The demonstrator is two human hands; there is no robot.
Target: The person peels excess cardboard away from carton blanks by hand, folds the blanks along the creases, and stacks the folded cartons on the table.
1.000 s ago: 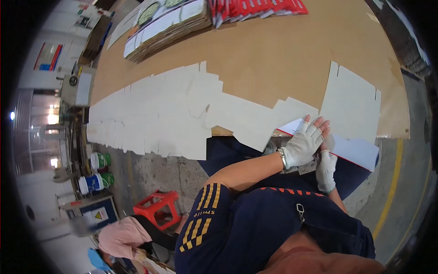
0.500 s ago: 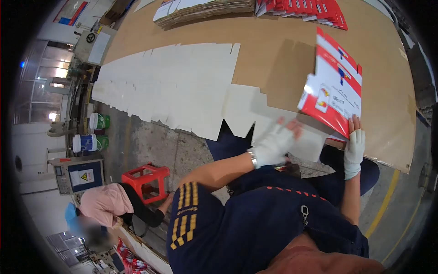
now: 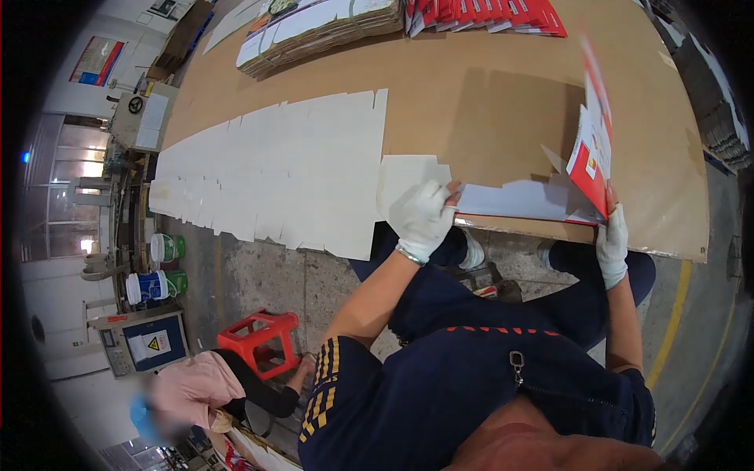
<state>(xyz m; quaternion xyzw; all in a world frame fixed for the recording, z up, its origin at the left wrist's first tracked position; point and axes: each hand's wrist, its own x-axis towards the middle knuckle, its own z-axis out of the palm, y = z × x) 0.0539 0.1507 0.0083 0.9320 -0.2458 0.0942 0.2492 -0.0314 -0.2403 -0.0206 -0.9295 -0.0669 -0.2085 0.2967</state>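
Observation:
A red-and-white printed cardboard carton blank stands tilted up near the table's front edge, seen almost edge-on. My right hand, in a white fingerless glove, grips its lower corner. Along the table edge lies a white cardboard panel with a red front rim; whether it joins the printed blank is not clear. At the left end of this panel, the curled fingers of my gloved left hand close on its edge. Beside that hand begins a long overlapping row of white cardboard sheets.
A tied stack of flat cardboard and fanned red cartons lie at the table's far side. On the floor to the left stand a red stool and buckets. A bent-over person is near the stool.
My left hand has moved left and down onto the white panel's end, fingers now closed. The printed blank has turned from facing me to nearly edge-on, my right hand still at its lower corner.

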